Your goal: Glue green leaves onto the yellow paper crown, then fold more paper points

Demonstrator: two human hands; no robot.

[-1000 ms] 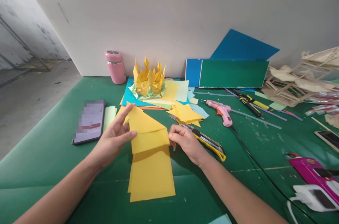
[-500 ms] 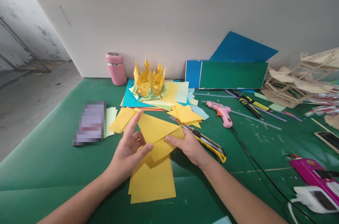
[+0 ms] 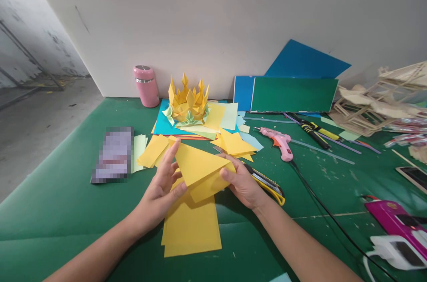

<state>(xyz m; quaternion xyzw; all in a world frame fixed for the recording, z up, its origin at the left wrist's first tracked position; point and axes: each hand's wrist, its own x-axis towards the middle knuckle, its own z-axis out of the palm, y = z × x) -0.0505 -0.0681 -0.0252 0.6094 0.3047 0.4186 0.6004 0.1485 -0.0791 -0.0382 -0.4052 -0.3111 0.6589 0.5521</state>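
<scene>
1. Two hands hold one folded yellow paper just above the green worktop, near its front middle; the paper shows a triangular flap on top.
2. Left hand pinches the paper's left edge between thumb and fingers, the index finger stretched up along the fold.
3. Right hand grips the paper's right corner, thumb on top and fingers curled beneath.
4. A stack of yellow sheets lies flat right under the held paper (partly covered by it).
5. A yellow utility knife lies just beside the right hand, its near end hidden behind the hand.
6. More yellow squares lie left of the hands, beside a phone.
7. Farther back, a yellow paper crown sits on blue card.
8. A pink flask stands by the wall with its lid on (contents cannot be seen).
9. A pink glue gun lies to the right, well apart from the hands.
</scene>
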